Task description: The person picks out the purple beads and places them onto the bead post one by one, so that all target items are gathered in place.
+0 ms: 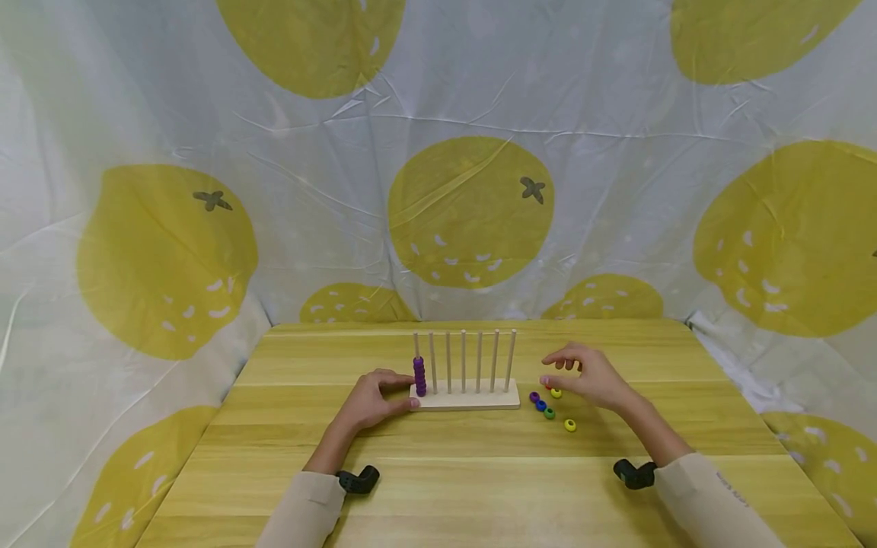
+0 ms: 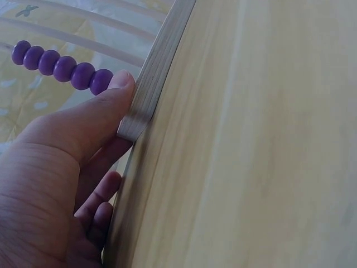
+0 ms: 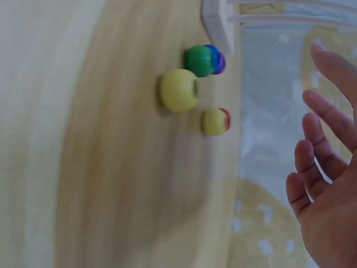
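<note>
A wooden bead stand (image 1: 466, 400) with a row of upright pegs sits mid-table. Several purple beads (image 1: 419, 377) are stacked on its leftmost peg. My left hand (image 1: 370, 401) pinches the left end of the base, the thumb (image 2: 120, 89) at its front edge and fingers behind. Over the loose beads to the right hovers my right hand (image 1: 594, 376), fingers apart and holding nothing. Below it lie a green bead (image 3: 199, 61), a nearer yellow bead (image 3: 178, 90) and another yellow bead (image 3: 213, 121). A red bead (image 3: 226, 119) is mostly hidden behind that second yellow one.
A blue bead (image 1: 541, 406) and a loose purple bead (image 1: 534, 396) lie by the stand's right end, in line with the green one. The wooden table (image 1: 452, 487) ends at a lemon-printed cloth (image 1: 473, 228) hanging behind it. Each wrist wears a black camera.
</note>
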### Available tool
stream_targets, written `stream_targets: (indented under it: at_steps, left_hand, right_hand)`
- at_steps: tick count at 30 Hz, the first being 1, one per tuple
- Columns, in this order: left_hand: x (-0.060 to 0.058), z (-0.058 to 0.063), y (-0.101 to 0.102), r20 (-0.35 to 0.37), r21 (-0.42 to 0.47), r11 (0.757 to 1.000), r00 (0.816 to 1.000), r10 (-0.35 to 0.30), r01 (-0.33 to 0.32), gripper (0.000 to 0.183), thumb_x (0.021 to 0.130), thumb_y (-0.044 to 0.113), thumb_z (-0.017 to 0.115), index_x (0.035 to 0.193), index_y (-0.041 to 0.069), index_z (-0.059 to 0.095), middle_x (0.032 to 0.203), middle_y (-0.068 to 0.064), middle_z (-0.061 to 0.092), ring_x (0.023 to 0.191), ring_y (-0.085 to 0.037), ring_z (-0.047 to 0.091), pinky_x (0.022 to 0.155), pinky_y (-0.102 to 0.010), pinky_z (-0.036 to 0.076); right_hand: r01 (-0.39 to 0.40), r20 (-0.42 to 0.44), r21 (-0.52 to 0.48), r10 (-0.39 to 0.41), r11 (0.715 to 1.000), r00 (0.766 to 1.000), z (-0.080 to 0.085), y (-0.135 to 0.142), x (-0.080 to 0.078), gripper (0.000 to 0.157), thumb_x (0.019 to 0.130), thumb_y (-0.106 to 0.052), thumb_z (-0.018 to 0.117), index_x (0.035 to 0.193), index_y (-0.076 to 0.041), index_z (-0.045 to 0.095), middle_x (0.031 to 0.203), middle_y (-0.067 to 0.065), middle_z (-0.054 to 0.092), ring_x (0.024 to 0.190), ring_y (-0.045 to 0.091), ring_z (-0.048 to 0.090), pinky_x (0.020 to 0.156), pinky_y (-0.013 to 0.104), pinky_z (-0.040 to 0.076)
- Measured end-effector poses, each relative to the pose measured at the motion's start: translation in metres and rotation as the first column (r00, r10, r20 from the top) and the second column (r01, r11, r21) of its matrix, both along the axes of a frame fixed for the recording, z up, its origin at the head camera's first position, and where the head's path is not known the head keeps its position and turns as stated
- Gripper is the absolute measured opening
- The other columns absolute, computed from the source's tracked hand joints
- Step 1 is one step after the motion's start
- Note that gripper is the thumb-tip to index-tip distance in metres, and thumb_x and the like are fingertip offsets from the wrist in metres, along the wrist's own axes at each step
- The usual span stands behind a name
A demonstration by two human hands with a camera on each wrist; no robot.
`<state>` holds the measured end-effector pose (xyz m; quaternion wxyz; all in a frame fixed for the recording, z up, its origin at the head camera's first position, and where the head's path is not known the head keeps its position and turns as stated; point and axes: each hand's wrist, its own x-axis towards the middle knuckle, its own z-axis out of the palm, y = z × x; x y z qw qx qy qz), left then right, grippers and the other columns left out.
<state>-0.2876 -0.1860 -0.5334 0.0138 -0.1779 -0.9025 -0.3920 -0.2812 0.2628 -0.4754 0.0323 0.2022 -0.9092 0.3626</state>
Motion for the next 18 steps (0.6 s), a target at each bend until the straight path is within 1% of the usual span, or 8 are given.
stream_targets:
  at_steps: [4, 9, 12, 15, 18]
  left_hand:
    - [0.001, 0.002, 0.0, -0.002, -0.007, 1.0, 1.0, -0.003, 0.003, 0.045, 0.08, 0.049, 0.087, 0.119, 0.03, 0.078, 0.12, 0.006, 0.075, 0.121, -0.024, 0.064, 0.109, -0.053, 0.048]
    - [0.001, 0.002, 0.0, -0.003, -0.011, 1.0, 1.0, -0.004, 0.004, 0.045, 0.08, 0.047, 0.088, 0.12, 0.029, 0.078, 0.119, 0.005, 0.074, 0.12, -0.023, 0.064, 0.108, -0.052, 0.049]
    - [0.001, 0.002, -0.001, -0.004, -0.015, 1.0, 1.0, -0.002, 0.002, 0.045, 0.08, 0.047, 0.088, 0.12, 0.03, 0.078, 0.119, 0.005, 0.074, 0.12, -0.023, 0.064, 0.108, -0.052, 0.049]
    - [0.001, 0.001, 0.0, 0.0, -0.015, 1.0, 1.0, -0.004, 0.004, 0.045, 0.08, 0.048, 0.087, 0.121, 0.03, 0.078, 0.119, 0.006, 0.074, 0.12, -0.022, 0.064, 0.108, -0.051, 0.049]
    - [0.0, 0.001, 0.0, 0.007, -0.009, 1.0, 1.0, -0.006, 0.006, 0.045, 0.08, 0.049, 0.087, 0.12, 0.031, 0.077, 0.119, 0.006, 0.074, 0.12, -0.022, 0.064, 0.108, -0.051, 0.049]
  right_hand:
    - [-0.011, 0.003, -0.021, 0.011, 1.0, 1.0, -0.012, -0.001, 0.001, 0.036, 0.088, -0.035, 0.083, 0.114, -0.011, 0.078, 0.094, 0.001, 0.064, 0.087, 0.021, 0.051, 0.068, 0.027, 0.044]
    - [-0.015, 0.003, -0.035, 0.015, 0.999, 1.0, -0.021, -0.004, 0.002, 0.029, 0.088, -0.027, 0.083, 0.111, -0.009, 0.079, 0.091, 0.007, 0.065, 0.083, 0.021, 0.051, 0.068, 0.026, 0.042]
    - [-0.018, 0.019, -0.037, 0.018, 0.999, 1.0, -0.027, -0.007, 0.002, 0.027, 0.089, -0.024, 0.083, 0.111, -0.009, 0.079, 0.089, 0.005, 0.063, 0.081, 0.019, 0.05, 0.067, 0.026, 0.042]
    - [-0.016, 0.047, -0.049, 0.018, 0.999, 0.999, -0.032, -0.009, 0.004, 0.029, 0.088, -0.027, 0.084, 0.111, -0.009, 0.079, 0.087, 0.001, 0.062, 0.078, 0.016, 0.049, 0.065, 0.025, 0.043]
    - [-0.021, 0.058, -0.049, 0.023, 0.999, 0.998, -0.036, -0.011, 0.005, 0.031, 0.088, -0.03, 0.084, 0.11, -0.01, 0.079, 0.088, -0.001, 0.062, 0.078, 0.014, 0.05, 0.066, 0.025, 0.046]
